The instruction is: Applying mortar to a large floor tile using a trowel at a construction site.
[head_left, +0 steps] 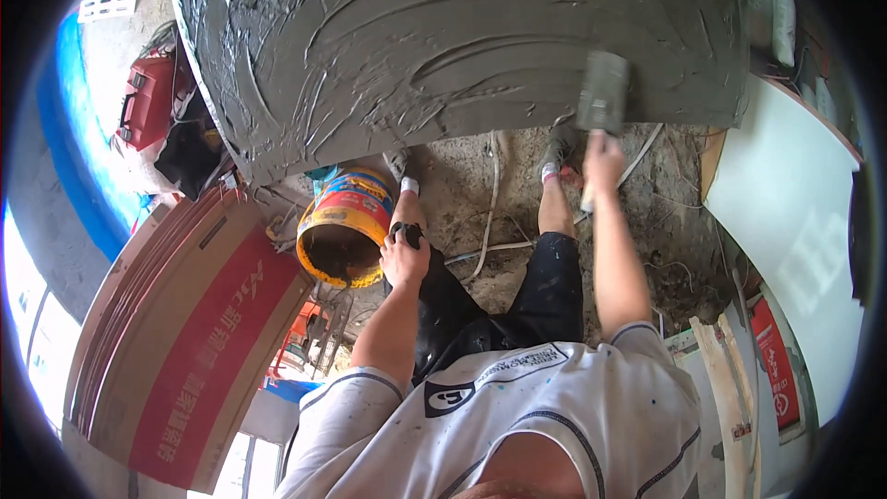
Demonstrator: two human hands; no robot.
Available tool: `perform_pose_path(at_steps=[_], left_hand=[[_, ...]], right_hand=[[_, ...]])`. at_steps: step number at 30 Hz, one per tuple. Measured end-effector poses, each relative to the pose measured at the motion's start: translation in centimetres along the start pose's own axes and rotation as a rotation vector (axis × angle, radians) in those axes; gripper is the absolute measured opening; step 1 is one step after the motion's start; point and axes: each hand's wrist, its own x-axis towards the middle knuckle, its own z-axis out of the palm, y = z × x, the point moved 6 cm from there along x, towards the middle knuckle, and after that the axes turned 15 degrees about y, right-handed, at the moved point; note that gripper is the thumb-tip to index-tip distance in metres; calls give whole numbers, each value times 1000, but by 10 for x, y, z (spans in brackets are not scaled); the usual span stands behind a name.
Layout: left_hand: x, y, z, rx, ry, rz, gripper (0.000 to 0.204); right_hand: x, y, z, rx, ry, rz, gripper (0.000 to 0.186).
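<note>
My right hand (603, 164) is closed round the handle of a trowel (605, 92). The trowel's flat grey blade, a little blurred, lies over the near right part of a large slab (443, 46) coated with wet grey mortar. Curved strokes and ridges run across that coating. My left hand (405, 263) is at my left knee, its fingers curled by a small black object (407, 234) whose kind I cannot make out. Left of that knee a bucket (344, 226) with a yellow rim leans tilted toward me, dark inside.
Large flat cartons (199, 333) stand at the left. Beyond them are a red toolbox (148, 102) and a black bag (189, 157). A pale hose (490, 208) crosses the rough floor between my feet. A white panel (790, 203) and wooden strips (725, 388) stand at the right.
</note>
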Motion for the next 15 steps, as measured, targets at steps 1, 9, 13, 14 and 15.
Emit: perform_pose_path(at_steps=[1, 9, 13, 14, 15], left_hand=[[4, -5, -1, -16, -15, 17, 68], [19, -69, 13, -80, -121, 113, 70], [15, -66, 24, -90, -129, 128, 69], [12, -70, 27, -89, -137, 121, 69], [10, -72, 29, -86, -133, 122, 69]], right_hand=[[15, 41, -15, 300, 2, 326, 43], [-293, -96, 158, 493, -462, 453, 49], [-344, -157, 196, 315, -387, -67, 42], [-344, -156, 190, 156, -448, -173, 41], [-341, -152, 182, -3, -506, -277, 41]])
